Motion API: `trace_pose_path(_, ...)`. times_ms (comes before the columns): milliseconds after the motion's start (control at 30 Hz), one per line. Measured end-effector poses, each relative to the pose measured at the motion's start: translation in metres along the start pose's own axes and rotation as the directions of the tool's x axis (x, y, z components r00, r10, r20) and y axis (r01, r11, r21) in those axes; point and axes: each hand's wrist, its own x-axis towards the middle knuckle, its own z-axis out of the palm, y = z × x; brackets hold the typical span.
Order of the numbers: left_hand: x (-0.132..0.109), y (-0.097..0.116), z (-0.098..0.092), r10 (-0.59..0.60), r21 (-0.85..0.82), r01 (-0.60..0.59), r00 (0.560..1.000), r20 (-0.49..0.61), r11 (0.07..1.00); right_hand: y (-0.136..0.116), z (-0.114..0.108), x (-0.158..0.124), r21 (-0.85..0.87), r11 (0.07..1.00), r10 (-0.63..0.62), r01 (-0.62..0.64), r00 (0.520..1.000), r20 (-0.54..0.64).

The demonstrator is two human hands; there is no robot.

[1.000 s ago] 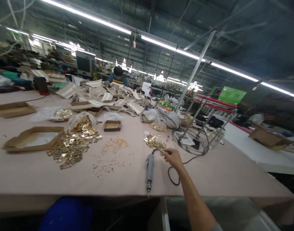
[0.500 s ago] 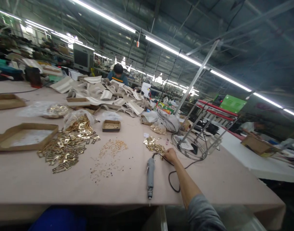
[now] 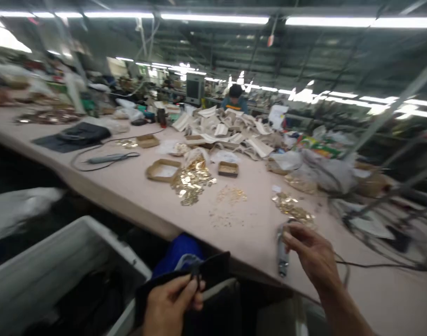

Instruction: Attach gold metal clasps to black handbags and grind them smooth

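Low in front of the table edge, my left hand (image 3: 173, 301) pinches a black flat piece (image 3: 216, 266), which looks like leather or fabric. My right hand (image 3: 313, 252) is over the table with thumb and fingers drawn together; blur hides anything between them. Behind its fingertips, a grey electric screwdriver (image 3: 282, 256) lies on the table, partly covered. Just beyond that hand is a small pile of gold metal fittings (image 3: 290, 205). Tiny gold parts (image 3: 230, 195) are scattered to its left, and a bigger heap of gold metal plates (image 3: 192, 182) spills from a plastic bag.
A small box (image 3: 228, 169) and an open cardboard tray (image 3: 163, 170) stand near the heap. Pale strips (image 3: 227, 128) are piled behind, with a person beyond. Another grey screwdriver (image 3: 108, 158) lies left by a black bag (image 3: 82, 133). A white bin (image 3: 90, 252) stands below left.
The view has swung left. My right hand has drawn back from the small fittings pile toward the screwdriver. My left hand has come into view with the black piece.
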Motion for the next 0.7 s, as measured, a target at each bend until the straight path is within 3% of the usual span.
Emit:
trace_pose_path(100,0.01,0.003,-0.005,-0.053,-0.1,0.052,0.999,0.001,0.994,-0.024,0.063,-0.049,0.19,0.978,0.044,-0.082,0.98,0.195)
trace_pose_path(167,0.013,0.004,-0.007,-0.088,-0.138,0.082,0.995,-0.038,0.987,-0.037,0.101,-0.07,0.253,0.958,0.038,-0.134,0.936,0.35)
trace_pose_path(300,0.011,0.003,-0.009,-0.065,-0.133,0.056,0.996,-0.061,0.99,-0.043,0.157,-0.081,0.301,0.939,-0.029,-0.166,0.834,0.551)
trace_pose_path(400,0.008,-0.001,-0.014,-0.025,-0.127,0.024,1.0,-0.011,0.992,-0.04,0.178,-0.08,0.252,0.954,-0.029,-0.161,0.79,0.613)
trace_pose_path(533,0.006,-0.005,-0.021,0.01,-0.132,-0.005,0.999,0.036,0.991,-0.036,0.188,-0.085,0.196,0.968,-0.017,-0.155,0.742,0.67)
trace_pose_path(700,0.006,-0.01,-0.025,0.033,-0.132,-0.024,0.997,0.071,0.991,-0.034,0.193,-0.093,0.169,0.976,-0.007,-0.135,0.762,0.648)
